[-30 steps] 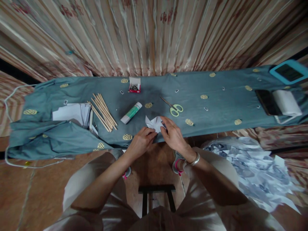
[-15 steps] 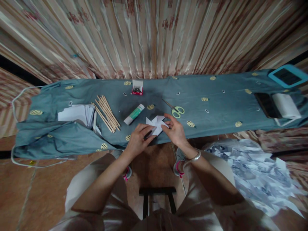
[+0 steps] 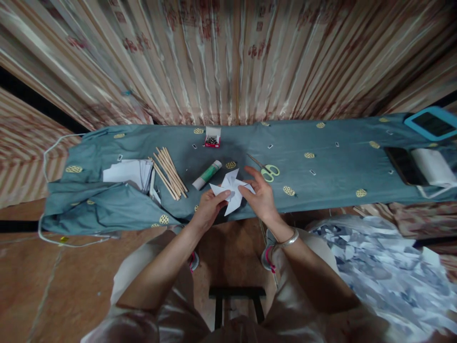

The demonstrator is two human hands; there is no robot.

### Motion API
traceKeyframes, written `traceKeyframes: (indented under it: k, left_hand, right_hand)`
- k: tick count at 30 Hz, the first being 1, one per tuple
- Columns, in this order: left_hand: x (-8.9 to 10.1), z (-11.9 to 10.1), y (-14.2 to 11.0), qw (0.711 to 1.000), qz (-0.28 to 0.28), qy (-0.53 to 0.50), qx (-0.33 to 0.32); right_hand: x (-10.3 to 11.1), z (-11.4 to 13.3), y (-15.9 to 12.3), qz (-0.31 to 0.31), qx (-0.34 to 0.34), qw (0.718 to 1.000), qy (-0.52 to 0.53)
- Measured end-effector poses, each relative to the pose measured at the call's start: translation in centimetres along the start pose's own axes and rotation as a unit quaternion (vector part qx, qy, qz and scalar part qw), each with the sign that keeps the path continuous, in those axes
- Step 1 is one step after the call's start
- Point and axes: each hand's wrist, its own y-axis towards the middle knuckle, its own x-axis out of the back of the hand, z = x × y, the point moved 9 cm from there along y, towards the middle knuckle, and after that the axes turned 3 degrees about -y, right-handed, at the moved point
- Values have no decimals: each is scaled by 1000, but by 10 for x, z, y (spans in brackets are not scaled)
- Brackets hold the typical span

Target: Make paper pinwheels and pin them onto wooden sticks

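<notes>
A white paper pinwheel (image 3: 233, 189) with pointed blades is held over the front edge of the cloth-covered table. My left hand (image 3: 208, 206) pinches it from the left, thumb on top near the centre. From the right, my right hand (image 3: 260, 196) grips a blade between thumb and fingers, its index finger stretched away. Just behind the pinwheel lies a green and white glue stick (image 3: 207, 175). Scissors (image 3: 267, 171) with pale green handles rest behind my right hand. Farther back stands an open small red box (image 3: 213, 139) of metal pins or tacks.
Left on the table (image 3: 246, 139) are wooden sticks (image 3: 170, 172) and a stack of white paper (image 3: 128, 172). A dark phone (image 3: 403, 164), a white object (image 3: 433, 166) and a blue-framed tablet (image 3: 432, 123) lie at the right. A bag of folded paper (image 3: 385, 262) sits on the floor, near a dark stool (image 3: 237, 292).
The pinwheel has been turned and its blades now show spread out. My left thumb has moved onto its middle, and my right index finger has lifted away. The whole view has shifted slightly.
</notes>
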Motion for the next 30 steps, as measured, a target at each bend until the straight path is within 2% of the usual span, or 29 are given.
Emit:
traceKeyframes:
  k: [8, 15, 20, 23, 30]
  left_hand:
    - [15, -6, 3, 997, -46, -37, -45]
    - [31, -10, 1, 995, -75, -31, -58]
    - [35, -16, -1, 994, -90, -30, -60]
    - [36, -22, -2, 992, -101, -44, -60]
    - [42, -41, -4, 986, -131, -57, -80]
  right_hand:
    - [-25, 10, 0, 22, -12, 999, 40]
    - [-35, 13, -2, 32, -23, 998, 44]
    - [-36, 22, -3, 43, -18, 997, 54]
    - [-29, 26, 2, 30, -11, 998, 63]
    - [-21, 14, 22, -6, -5, 1000, 29]
